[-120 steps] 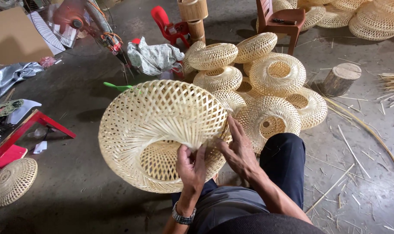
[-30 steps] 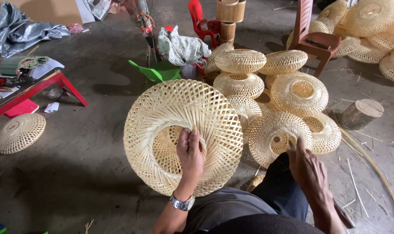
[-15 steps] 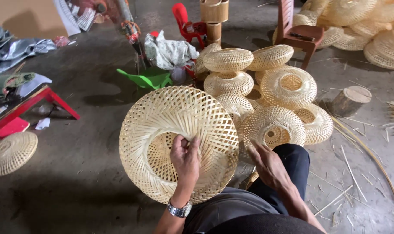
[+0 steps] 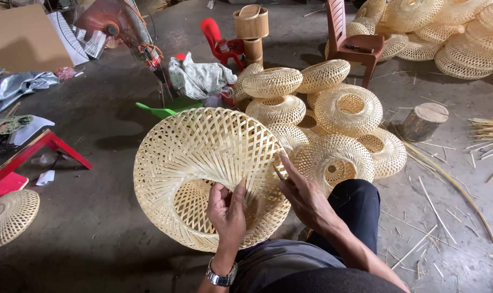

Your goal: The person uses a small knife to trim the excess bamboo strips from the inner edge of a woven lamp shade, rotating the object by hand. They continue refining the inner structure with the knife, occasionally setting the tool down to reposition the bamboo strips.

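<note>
From the head camera, you are sitting on the floor with a big woven bamboo shade tipped up on its edge in front of your knee. It is round like a bowl, with open criss-cross strips and a hole in the middle.

Your left hand has its fingers hooked over the strips near the bottom rim, so it is gripping the shade and keeping it up. Your right hand is open, fingers stretched out, with the fingertips pressing on the right side of the weave. It is touching, not grabbing.

To do this step well, I think you should keep the left hand tight so the shade does not roll. Push with the right fingertips softly and only on one strip at a time. The strips look thin and could snap or pop out of place if you push hard. Turn the shade a little bit with the left hand when you want to reach a new spot, rather than stretching your right arm.

Just behind the shade is a pile of finished woven shades, very near your right hand. Try not to bump it. A green plastic dustpan lies behind the shade. A small flat woven disc sits far to your left, beside a red table frame. A wood stump stands to the right, with loose bamboo strips on the floor near it.
</note>
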